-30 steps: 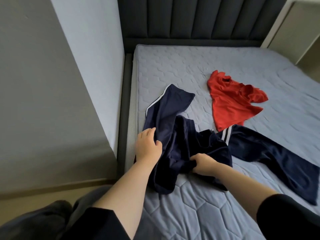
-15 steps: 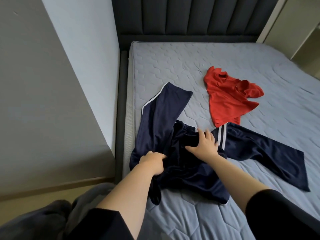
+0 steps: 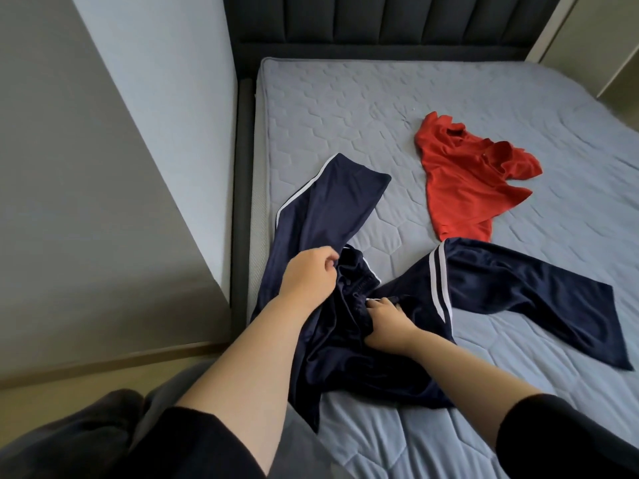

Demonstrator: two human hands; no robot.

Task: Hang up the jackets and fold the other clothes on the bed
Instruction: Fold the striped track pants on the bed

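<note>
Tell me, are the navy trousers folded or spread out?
Spread out, not folded: the trousers lie with legs splayed apart on the mattress, waist bunched where the left hand and right hand grip it.

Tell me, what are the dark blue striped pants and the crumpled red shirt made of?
The dark blue pants with white stripes look like smooth synthetic fabric: faint sheen, soft drape. The crumpled red shirt looks like matte knit, perhaps cotton or polyester: soft wrinkles, little shine.

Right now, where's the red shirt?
Head view: the red shirt lies crumpled on the mattress, right of centre, just beyond the right-hand leg of the navy pants.
</note>
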